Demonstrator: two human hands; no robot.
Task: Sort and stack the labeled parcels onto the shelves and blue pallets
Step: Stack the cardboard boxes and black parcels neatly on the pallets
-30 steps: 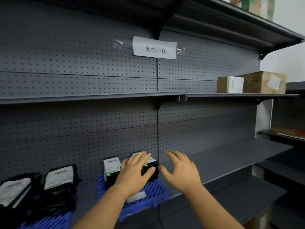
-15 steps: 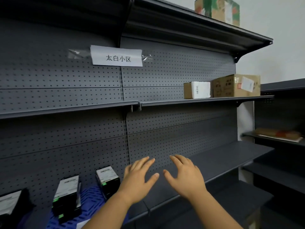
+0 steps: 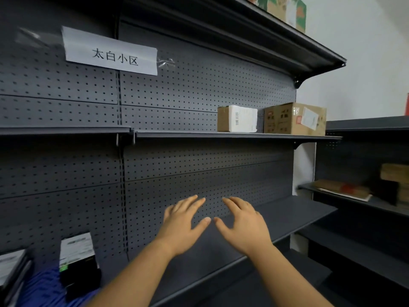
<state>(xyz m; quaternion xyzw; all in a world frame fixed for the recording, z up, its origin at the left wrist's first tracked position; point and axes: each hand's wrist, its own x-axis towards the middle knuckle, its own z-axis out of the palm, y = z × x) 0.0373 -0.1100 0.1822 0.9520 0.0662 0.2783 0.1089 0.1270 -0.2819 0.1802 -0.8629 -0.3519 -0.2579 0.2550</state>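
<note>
Hands are hovering empty at lower centre, left hand and right hand both spread in an open grip. The nearest labeled parcel is standing upright on the blue pallet at lower left, so the left hand is lying nearer to it.

Dark grey shelving with a dotted pegboard back, a white paper sign, brown cardboard boxes, a blue pallet.

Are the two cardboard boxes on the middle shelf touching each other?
Apart. The head view shows pegboard in a clear gap between the small cardboard box and the larger cardboard box.
</note>
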